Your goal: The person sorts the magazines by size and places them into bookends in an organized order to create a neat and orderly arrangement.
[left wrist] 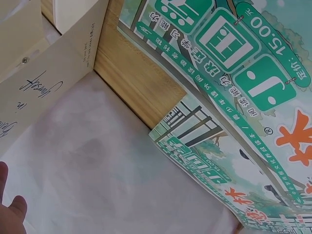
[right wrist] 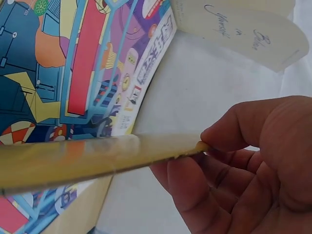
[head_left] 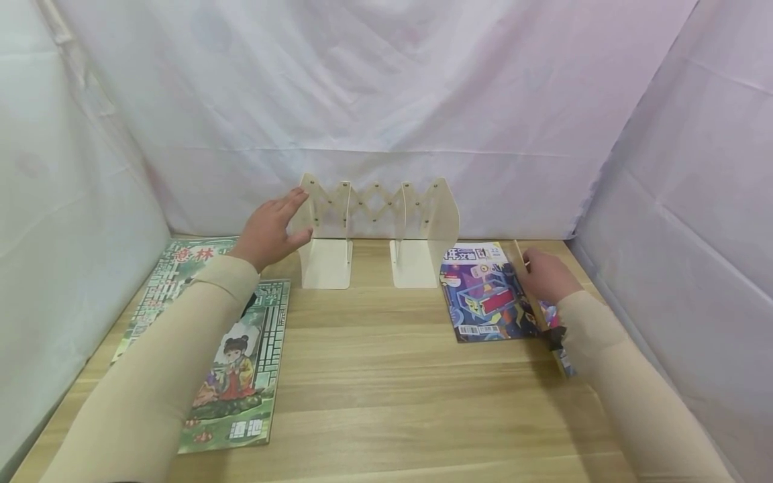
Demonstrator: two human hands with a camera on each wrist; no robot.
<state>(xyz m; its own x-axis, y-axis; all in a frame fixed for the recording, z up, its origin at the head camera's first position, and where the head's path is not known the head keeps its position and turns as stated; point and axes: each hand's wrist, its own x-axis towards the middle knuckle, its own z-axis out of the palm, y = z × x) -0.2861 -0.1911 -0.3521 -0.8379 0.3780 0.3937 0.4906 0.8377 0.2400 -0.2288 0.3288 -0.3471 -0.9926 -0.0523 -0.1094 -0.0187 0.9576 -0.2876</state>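
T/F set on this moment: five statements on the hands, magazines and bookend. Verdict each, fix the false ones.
1. The right hand pinches a tipped-up magazine by its edge. True.
2. The left hand holds one of the green magazines. False: those lie on the table; the left hand is open by the bookend.
3. Books stand between the bookend's panels. False: no books are between them.
4. A purple magazine lies flat to the right of the bookend. True.
5. The green magazines lie side by side with no overlap. False: one partly covers the other.
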